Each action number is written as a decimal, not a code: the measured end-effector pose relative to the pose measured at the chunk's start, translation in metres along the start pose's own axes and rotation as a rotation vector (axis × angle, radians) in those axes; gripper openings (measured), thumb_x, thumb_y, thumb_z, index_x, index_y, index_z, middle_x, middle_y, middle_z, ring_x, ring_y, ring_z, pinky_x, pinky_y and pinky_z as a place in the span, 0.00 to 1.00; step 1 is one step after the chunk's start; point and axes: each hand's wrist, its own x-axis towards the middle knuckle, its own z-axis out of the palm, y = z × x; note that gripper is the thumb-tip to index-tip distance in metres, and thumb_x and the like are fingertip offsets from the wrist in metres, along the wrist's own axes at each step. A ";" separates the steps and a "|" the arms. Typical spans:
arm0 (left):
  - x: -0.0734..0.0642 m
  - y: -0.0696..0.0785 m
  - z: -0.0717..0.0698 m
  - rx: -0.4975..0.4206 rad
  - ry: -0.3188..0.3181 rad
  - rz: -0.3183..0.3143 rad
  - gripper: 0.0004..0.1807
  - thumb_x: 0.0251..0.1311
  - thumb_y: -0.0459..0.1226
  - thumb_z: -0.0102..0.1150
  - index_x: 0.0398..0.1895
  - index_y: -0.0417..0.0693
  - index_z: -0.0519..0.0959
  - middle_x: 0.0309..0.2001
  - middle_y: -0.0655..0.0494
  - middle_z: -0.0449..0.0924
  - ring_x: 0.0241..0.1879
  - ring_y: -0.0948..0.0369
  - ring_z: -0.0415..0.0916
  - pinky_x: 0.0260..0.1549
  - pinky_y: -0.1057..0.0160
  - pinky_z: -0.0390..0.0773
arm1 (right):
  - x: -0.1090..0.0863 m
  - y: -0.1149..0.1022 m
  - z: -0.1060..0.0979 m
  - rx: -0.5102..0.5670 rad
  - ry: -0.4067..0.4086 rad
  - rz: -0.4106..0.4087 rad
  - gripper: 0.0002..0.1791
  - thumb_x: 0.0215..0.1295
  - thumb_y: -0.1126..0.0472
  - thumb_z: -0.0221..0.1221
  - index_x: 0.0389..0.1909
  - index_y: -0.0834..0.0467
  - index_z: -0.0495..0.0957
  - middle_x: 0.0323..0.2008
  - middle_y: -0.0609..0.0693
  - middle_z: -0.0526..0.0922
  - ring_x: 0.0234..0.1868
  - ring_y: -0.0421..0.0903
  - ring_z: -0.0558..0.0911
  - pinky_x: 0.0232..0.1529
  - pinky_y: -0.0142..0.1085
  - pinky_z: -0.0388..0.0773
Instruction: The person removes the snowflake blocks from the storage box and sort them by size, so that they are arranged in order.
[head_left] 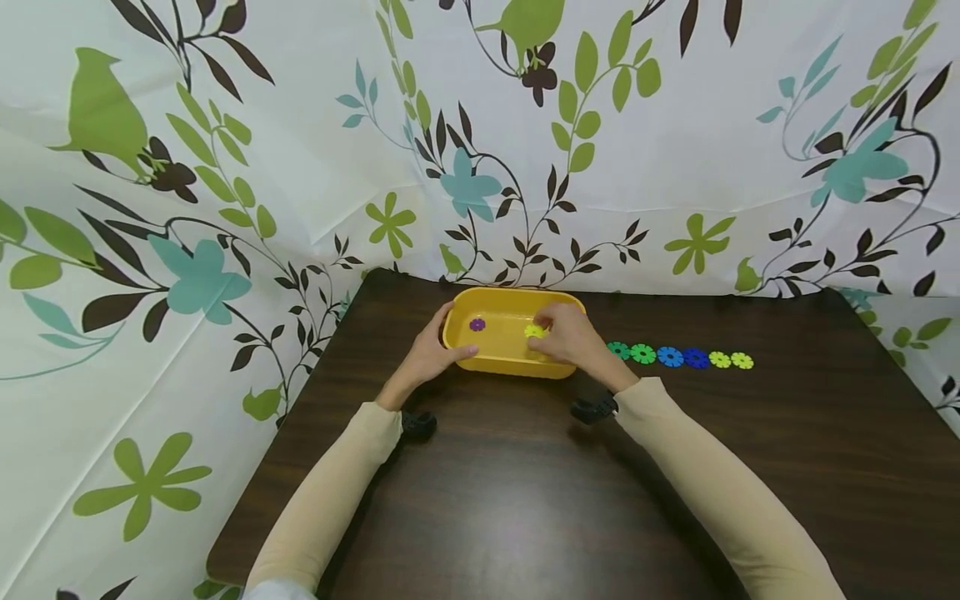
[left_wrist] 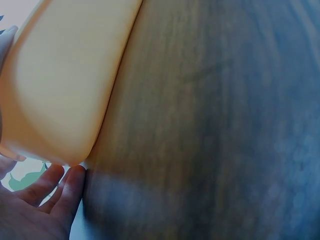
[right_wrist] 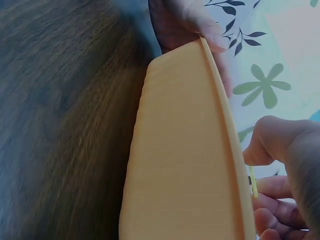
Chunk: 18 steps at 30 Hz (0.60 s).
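A yellow plastic tray [head_left: 510, 367] stands near the back of the table in the head view. My left hand [head_left: 429, 357] grips its left end, thumb over the front rim and fingers along the outer side. Over the tray's right part, my right hand [head_left: 572, 337] pinches a yellow notched, flower-shaped disc [head_left: 533, 331]. That disc shows edge-on beyond the tray's rim in the right wrist view. On the tray floor, toward the left, lies a purple disc [head_left: 477, 325] of the same shape. In the left wrist view, fingertips [left_wrist: 75, 175] sit right at the tray's lower corner.
Right of the tray runs a row of similar discs: green [head_left: 642, 354], light blue [head_left: 670, 357], dark blue [head_left: 696, 358] and yellow [head_left: 742, 361] at the end. They lie on a dark wooden table [head_left: 495, 500]. A patterned cloth [head_left: 300, 150] hangs behind and left.
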 end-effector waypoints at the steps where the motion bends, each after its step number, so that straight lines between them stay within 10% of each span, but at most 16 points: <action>1: 0.000 0.000 0.000 -0.001 -0.001 -0.002 0.60 0.63 0.51 0.78 0.91 0.57 0.49 0.83 0.42 0.63 0.75 0.43 0.71 0.77 0.39 0.72 | -0.003 0.002 -0.003 0.004 0.015 -0.004 0.23 0.62 0.55 0.69 0.52 0.68 0.89 0.49 0.64 0.91 0.50 0.60 0.88 0.56 0.54 0.86; 18: 0.000 0.001 -0.001 -0.002 -0.016 0.008 0.60 0.64 0.52 0.77 0.91 0.56 0.48 0.83 0.40 0.63 0.74 0.42 0.71 0.76 0.39 0.73 | -0.050 0.046 -0.049 0.042 0.218 0.062 0.17 0.63 0.60 0.70 0.47 0.69 0.89 0.42 0.64 0.87 0.39 0.55 0.83 0.42 0.41 0.80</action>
